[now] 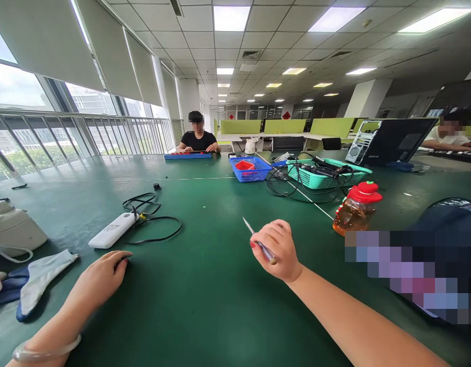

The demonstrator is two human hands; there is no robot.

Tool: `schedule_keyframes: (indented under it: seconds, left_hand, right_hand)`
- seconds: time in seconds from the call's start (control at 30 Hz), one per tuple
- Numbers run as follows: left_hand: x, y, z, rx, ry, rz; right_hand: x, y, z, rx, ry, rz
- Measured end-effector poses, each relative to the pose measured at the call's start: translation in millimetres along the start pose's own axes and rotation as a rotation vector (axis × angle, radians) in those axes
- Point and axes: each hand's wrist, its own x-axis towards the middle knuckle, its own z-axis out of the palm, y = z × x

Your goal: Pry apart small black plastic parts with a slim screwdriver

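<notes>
Dark-green, glossy surface (204, 311) spreads beneath both forearms. The right hand (275, 250), fingers curled into a loose fist, is closed around a slender, pointed, stick-shaped tool (265, 251), its pale tip aimed away and leftward. The left hand (100, 278) lies palm down, a pale, smooth bangle (46, 355) at its wrist; whether it grips anything I cannot tell. Just beyond sits a white, rounded, oblong plastic case (113, 231), its grey markings too small to read.
</notes>
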Motion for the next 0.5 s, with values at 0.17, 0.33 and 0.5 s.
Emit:
schedule_keyframes:
  seconds: [0.17, 0.33, 0.5]
  left_hand:
    - [-0.7, 4.7, -8.9, -0.115, -0.024, -0.043]
    - [0.3, -0.5, -22.5, -0.16, -0.038, -0.241]
    - [5.3, -16.7, -19.9, -0.061, -0.081, -0.223]
  right_hand:
    - [-3.1, 0.1, 5.9, 0.1, -0.113, 0.095]
    - [-5.5, 0.3, 9.9, 0.142, -0.177, 0.168]
    - [-6.8, 1.0, 12.3, 0.157, -0.204, 0.203]
